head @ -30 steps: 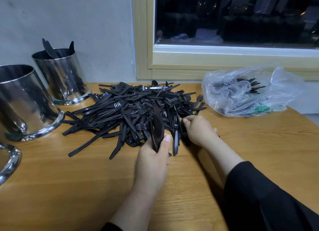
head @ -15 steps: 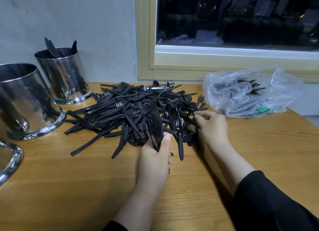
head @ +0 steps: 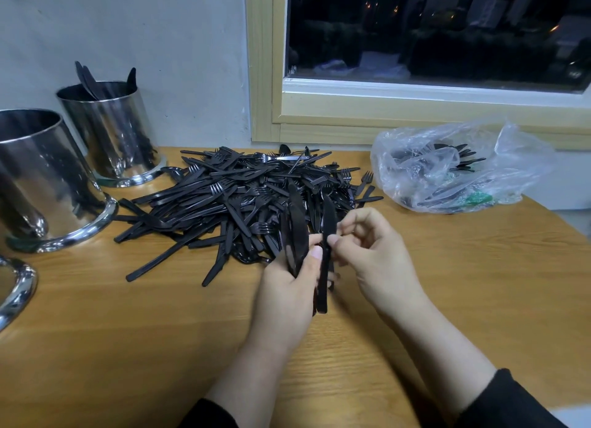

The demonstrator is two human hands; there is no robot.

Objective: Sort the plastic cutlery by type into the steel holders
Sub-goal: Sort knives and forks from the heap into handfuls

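Note:
A heap of black plastic cutlery point(head: 230, 200), mostly forks and knives, lies on the wooden table point(head: 128, 347). My left hand point(head: 287, 296) is shut on a bundle of black knives point(head: 295, 232), blades pointing up. My right hand point(head: 374, 251) pinches one more black knife point(head: 326, 223) by its middle, right beside the bundle. At the left stand three steel holders: a far one point(head: 112, 130) with several knives sticking out, a nearer one point(head: 38, 178), and a third point(head: 16, 290) with only its base rim in view.
A clear plastic bag point(head: 457, 165) with more black cutlery lies at the back right, under the window frame point(head: 415, 107). The wall runs behind the holders. Bare wood lies in front of the heap.
My right hand has left the heap's right side and come toward my left hand, carrying a single knife. The left hand has lifted its bundle slightly.

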